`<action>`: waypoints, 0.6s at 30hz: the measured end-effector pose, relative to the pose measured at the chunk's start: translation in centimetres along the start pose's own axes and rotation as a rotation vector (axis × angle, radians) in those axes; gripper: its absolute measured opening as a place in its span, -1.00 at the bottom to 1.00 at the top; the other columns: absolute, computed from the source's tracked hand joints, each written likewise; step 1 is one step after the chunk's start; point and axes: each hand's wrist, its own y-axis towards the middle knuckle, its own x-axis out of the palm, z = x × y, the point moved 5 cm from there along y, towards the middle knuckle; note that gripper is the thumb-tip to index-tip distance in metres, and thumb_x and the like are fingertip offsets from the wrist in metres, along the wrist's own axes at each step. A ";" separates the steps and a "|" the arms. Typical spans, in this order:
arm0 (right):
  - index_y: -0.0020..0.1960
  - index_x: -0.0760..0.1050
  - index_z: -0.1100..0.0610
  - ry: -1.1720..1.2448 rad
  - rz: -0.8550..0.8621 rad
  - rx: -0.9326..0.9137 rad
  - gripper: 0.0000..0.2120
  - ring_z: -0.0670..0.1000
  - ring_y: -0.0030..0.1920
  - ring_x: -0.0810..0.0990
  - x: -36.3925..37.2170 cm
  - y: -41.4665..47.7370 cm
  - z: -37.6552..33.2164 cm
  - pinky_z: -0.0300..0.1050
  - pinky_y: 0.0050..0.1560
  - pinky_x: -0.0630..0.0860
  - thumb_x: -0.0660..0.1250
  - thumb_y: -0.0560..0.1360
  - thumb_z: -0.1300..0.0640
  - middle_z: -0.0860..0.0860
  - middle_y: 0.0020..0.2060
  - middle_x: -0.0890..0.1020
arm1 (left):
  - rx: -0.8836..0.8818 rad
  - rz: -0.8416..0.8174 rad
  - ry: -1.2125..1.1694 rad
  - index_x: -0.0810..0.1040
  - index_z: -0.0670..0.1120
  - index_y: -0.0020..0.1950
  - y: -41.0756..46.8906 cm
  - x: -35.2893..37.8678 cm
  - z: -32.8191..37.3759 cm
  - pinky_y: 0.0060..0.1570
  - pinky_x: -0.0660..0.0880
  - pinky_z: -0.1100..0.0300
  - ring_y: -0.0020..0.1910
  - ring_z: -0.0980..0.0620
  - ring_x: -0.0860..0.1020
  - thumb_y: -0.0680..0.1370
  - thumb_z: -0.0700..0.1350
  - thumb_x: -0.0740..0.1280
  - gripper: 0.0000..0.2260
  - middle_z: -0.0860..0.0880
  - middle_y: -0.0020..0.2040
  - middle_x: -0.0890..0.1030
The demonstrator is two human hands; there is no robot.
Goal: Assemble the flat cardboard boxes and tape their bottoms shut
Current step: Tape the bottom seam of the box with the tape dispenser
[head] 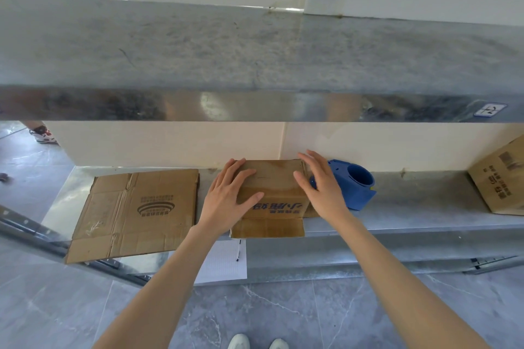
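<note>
While the left hand (229, 195) lies flat on top of the small cardboard box (272, 187), fingers spread and straight, the right hand (320, 187) is set against the box's right side with its fingers also straight and apart, so neither hand is curled round anything. The box stands on the lower shelf (411, 206) of a metal rack, close to the pale wall (170, 144) behind it, and its front flap (268, 228) hangs out past the shelf's front edge. Just right of the box, partly hidden by the right hand, sits a blue tape dispenser (354, 184). To the left, beside the box, a flat cardboard sheet (133, 212) with dark print lies on the same shelf, its near corner jutting over the edge. At the far right of the shelf stands another cardboard box (502, 178), cut off by the frame. The upper shelf (255, 50), grey and scuffed, spans the whole view above the hands, with a small white label (490, 109) on its shiny front lip. Below the lower shelf lies a white sheet of paper (218, 266). On the grey tiled floor (269, 311) the tips of the person's white shoes (255, 343) show at the bottom edge, and someone else's shoe (42, 134) shows at far left.
</note>
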 end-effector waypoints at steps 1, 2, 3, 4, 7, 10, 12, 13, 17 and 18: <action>0.47 0.34 -0.04 -0.044 0.070 0.007 -0.56 -0.03 0.49 0.25 -0.9 -0.1 0.8 -0.05 0.42 0.30 0.21 0.62 -0.11 -0.06 0.48 0.32 | -0.002 0.004 -0.005 0.36 0.14 0.44 0.0 0.0 0.0 0.48 0.14 0.00 0.58 0.14 -0.02 0.51 0.41 0.09 -0.40 0.15 0.56 0.17; 0.45 0.37 0.02 -0.089 0.133 0.023 -0.58 0.03 0.45 0.32 -1.8 -0.1 1.6 -0.02 0.40 0.34 0.24 0.62 -0.04 -0.02 0.43 0.40 | -0.004 0.011 -0.012 0.37 0.14 0.43 -0.1 0.0 0.1 0.48 0.14 0.01 0.58 0.14 -0.02 0.51 0.41 0.10 -0.41 0.16 0.56 0.17; 0.43 0.39 0.06 -0.131 0.181 0.054 -0.60 0.08 0.41 0.37 -2.6 -0.1 2.6 0.02 0.36 0.38 0.27 0.62 0.01 0.02 0.39 0.44 | -0.006 0.020 -0.021 0.39 0.13 0.43 -0.1 0.0 0.1 0.47 0.14 0.02 0.58 0.14 -0.02 0.51 0.40 0.12 -0.42 0.16 0.56 0.18; 0.42 0.40 0.08 -0.173 0.209 0.102 -0.61 0.13 0.37 0.40 -3.3 -0.2 3.7 0.05 0.29 0.43 0.29 0.61 0.05 0.05 0.35 0.46 | -0.007 0.030 -0.031 0.40 0.13 0.42 -0.2 0.0 0.1 0.47 0.15 0.02 0.58 0.14 -0.01 0.52 0.38 0.15 -0.44 0.16 0.56 0.19; 0.46 0.34 0.01 -0.322 0.154 0.262 -0.53 0.19 0.32 0.40 -4.3 -0.3 6.9 0.08 0.09 0.51 0.33 0.59 0.04 0.10 0.32 0.42 | -0.011 0.057 -0.065 0.43 0.12 0.40 -0.3 -0.1 0.2 0.45 0.21 -0.01 0.58 0.14 0.01 0.52 0.33 0.21 -0.48 0.15 0.55 0.21; 0.53 0.22 -0.04 -0.457 -0.023 0.320 -0.42 0.20 0.27 0.42 -4.5 -0.2 9.4 0.10 0.07 0.53 0.34 0.57 -0.05 0.12 0.25 0.48 | -0.016 0.065 -0.095 0.45 0.12 0.39 -0.3 -0.1 0.3 0.43 0.27 -0.02 0.58 0.16 0.02 0.52 0.33 0.23 -0.49 0.17 0.55 0.22; 0.55 0.16 -0.03 -0.514 -0.134 0.305 -0.36 0.18 0.11 0.53 -4.4 0.0 10.5 0.03 0.00 0.51 0.35 0.56 -0.07 0.12 0.09 0.58 | -0.018 0.068 -0.110 0.45 0.13 0.38 -0.3 -0.1 0.3 0.43 0.30 -0.06 0.58 0.16 0.02 0.52 0.30 0.26 -0.52 0.18 0.54 0.22; 0.56 0.14 -0.03 -0.526 -0.172 0.287 -0.34 0.15 -0.01 0.56 -4.3 0.2 10.9 -0.03 -0.06 0.49 0.36 0.55 -0.05 0.09 -0.01 0.61 | -0.018 0.068 -0.113 0.45 0.13 0.38 -0.3 -0.1 0.2 0.42 0.32 -0.08 0.58 0.17 0.01 0.52 0.29 0.27 -0.52 0.18 0.54 0.22; 0.55 0.12 -0.09 -0.460 -0.264 0.269 -0.29 -0.01 -0.30 0.47 -4.8 1.0 11.8 -0.15 -0.35 0.33 0.41 0.52 -0.04 -0.08 -0.29 0.50 | -0.023 0.068 -0.130 0.44 0.14 0.38 -0.3 0.0 0.1 0.37 0.38 -0.11 0.57 0.20 0.00 0.53 0.29 0.27 -0.53 0.21 0.54 0.20; 0.54 0.12 -0.13 -0.452 -0.286 0.265 -0.28 -0.03 -0.32 0.47 -4.9 1.2 12.0 -0.15 -0.38 0.30 0.42 0.50 -0.06 -0.09 -0.31 0.49 | -0.023 0.069 -0.132 0.43 0.15 0.38 -0.3 0.0 0.1 0.36 0.40 -0.12 0.57 0.20 -0.01 0.53 0.30 0.27 -0.53 0.22 0.54 0.20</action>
